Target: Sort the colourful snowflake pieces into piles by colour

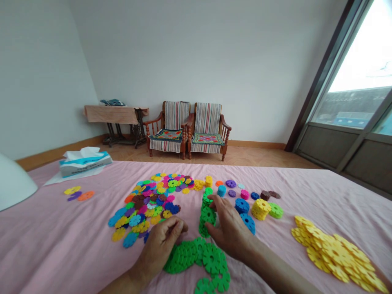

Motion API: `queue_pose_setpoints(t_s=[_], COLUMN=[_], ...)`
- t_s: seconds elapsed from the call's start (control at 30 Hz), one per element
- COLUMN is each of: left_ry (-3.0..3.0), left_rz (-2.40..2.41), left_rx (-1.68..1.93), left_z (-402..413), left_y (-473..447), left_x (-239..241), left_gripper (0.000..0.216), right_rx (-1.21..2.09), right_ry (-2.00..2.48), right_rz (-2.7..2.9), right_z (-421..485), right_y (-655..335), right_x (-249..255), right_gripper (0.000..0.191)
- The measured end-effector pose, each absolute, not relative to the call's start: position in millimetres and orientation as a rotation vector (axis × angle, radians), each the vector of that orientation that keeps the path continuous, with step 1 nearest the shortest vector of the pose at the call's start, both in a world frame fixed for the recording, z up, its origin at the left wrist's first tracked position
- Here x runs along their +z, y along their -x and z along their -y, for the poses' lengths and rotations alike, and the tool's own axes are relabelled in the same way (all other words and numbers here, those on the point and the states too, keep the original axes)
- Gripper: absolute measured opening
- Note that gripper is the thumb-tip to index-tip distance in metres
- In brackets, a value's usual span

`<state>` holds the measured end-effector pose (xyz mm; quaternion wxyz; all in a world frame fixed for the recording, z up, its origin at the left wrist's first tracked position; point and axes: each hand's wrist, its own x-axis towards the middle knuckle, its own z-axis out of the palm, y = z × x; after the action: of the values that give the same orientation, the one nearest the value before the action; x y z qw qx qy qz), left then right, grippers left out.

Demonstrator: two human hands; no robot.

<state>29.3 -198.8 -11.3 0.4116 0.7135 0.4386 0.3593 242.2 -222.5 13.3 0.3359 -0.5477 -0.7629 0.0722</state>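
- The right hand [228, 224] is held over the row of green discs [208, 214], with thumb and forefinger set wide apart along its right side; whether any disc is gripped cannot be told.
- The row of green discs is placed in front of the person, between the two hands and slightly beyond the left one, and is partly covered by the right fingers.
- The left hand [163, 239] is curled, its fingers drawn in narrowly toward the thumb; whether anything is held inside cannot be told.
- Fanned green discs [211, 258] are spread on the near side, just beside the left hand and partly hidden by it.
- A mixed pile of coloured discs [147, 204] is scattered beyond the left hand.
- Blue stacks [242, 206] and a yellow stack [261, 209] are set out beyond the right hand.
- A large yellow pile [337, 249] is heaped at far right.
- All the discs are laid on a pink cloth [101, 220], where a tissue box [85, 164] is also placed.
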Motion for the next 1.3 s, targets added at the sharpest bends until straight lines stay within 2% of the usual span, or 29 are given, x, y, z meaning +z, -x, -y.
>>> queue_pose_setpoints(t_s=[0.13, 0.3, 0.37, 0.63, 0.83, 1.07, 1.3], left_ry=[-1.8, -1.801, -1.811, -1.814, -1.826, -1.841, -1.863], left_rz=[-1.107, -1.11, -1.1, -1.096, -1.101, -1.098, -1.123], left_rx=[0.918, 0.931, 0.934, 0.937, 0.928, 0.94, 0.974], left_z=[198, 199, 199, 199, 197, 197, 201], left_y=[-30, -29, -29, -29, -29, -28, -29], left_x=[-10, -12, -13, -11, -13, -14, -10], left_gripper=[0.037, 0.036, 0.036, 0.036, 0.036, 0.035, 0.031], right_rx=[0.186, 0.271, 0.328, 0.428, 0.431, 0.405, 0.208], right_ry=[1.423, 1.453, 1.487, 1.556, 1.538, 1.486, 1.381], right_rz=[1.968, 1.967, 2.012, 2.129, 2.098, 2.066, 1.963], right_z=[227, 254, 267, 280, 276, 279, 277], right_y=[-244, -248, -249, -240, -242, -243, -263], right_x=[22, 29, 23, -3, -8, -8, -1], right_gripper=[0.047, 0.022, 0.019, 0.043, 0.029, 0.029, 0.034])
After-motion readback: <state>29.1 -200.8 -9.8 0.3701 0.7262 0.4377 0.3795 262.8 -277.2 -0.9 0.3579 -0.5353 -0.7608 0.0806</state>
